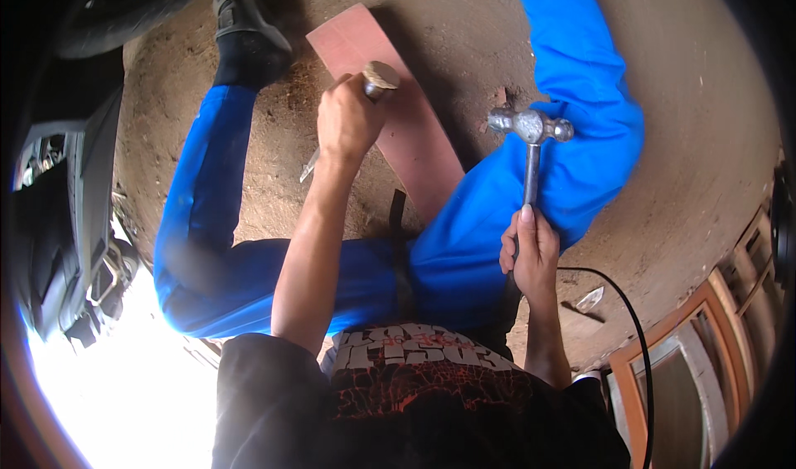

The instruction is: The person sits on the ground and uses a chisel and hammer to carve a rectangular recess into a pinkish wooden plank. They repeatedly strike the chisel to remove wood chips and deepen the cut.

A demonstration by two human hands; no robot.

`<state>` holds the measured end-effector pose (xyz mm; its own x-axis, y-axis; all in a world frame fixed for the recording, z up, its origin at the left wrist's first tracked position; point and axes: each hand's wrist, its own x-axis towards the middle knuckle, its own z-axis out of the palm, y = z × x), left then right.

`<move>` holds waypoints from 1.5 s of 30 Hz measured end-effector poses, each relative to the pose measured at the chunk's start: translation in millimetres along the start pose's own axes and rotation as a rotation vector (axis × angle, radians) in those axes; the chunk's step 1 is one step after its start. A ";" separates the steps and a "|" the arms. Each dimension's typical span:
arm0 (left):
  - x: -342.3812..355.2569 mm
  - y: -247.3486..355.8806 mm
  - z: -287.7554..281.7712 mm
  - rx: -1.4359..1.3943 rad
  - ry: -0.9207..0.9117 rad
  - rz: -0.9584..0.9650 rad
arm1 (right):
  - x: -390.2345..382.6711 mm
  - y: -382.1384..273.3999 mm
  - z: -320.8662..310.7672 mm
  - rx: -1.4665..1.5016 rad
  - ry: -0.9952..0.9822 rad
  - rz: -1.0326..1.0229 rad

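Note:
My left hand [347, 122] is closed around a thick metal tool with a flattened, mushroomed end [381, 76], like a chisel or punch. Most of its shaft is hidden in my fist. Past my wrist a pale pointed piece [309, 165] shows in line with it; I cannot tell whether it belongs to the tool. Under and beyond that hand, a long pinkish-red board [423, 150] lies slanted on the ground, its near end by my leg. My right hand [533, 253] grips a ball-peen hammer [531, 126] by its metal handle, head upward over my blue trouser leg [593, 154], thumb along the handle.
Brown bare ground [696, 137] surrounds my spread legs. A black cable [634, 320] curves down at the right, near a clear shard [590, 300]. Wooden frames [721, 328] stand lower right. Dark vehicle-like parts [83, 162] and a tyre [133, 21] line the left.

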<state>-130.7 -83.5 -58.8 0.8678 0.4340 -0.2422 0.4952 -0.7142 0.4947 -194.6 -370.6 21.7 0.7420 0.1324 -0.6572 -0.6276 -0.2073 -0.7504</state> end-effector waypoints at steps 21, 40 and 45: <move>19.3 -30.7 -7.6 -0.089 0.113 0.228 | 6.4 -1.1 -8.0 0.083 -0.039 0.100; 7.0 -10.2 -7.5 0.021 0.023 0.438 | 11.8 -7.4 -3.9 0.137 -0.029 0.173; 15.7 -8.7 -5.8 0.042 0.005 0.435 | 12.2 -6.7 -3.5 0.149 -0.023 0.177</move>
<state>-121.6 -67.3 -62.0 0.9958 0.0908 -0.0147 0.0854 -0.8528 0.5151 -180.5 -370.9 19.0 0.6130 0.1291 -0.7795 -0.7765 -0.0838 -0.6246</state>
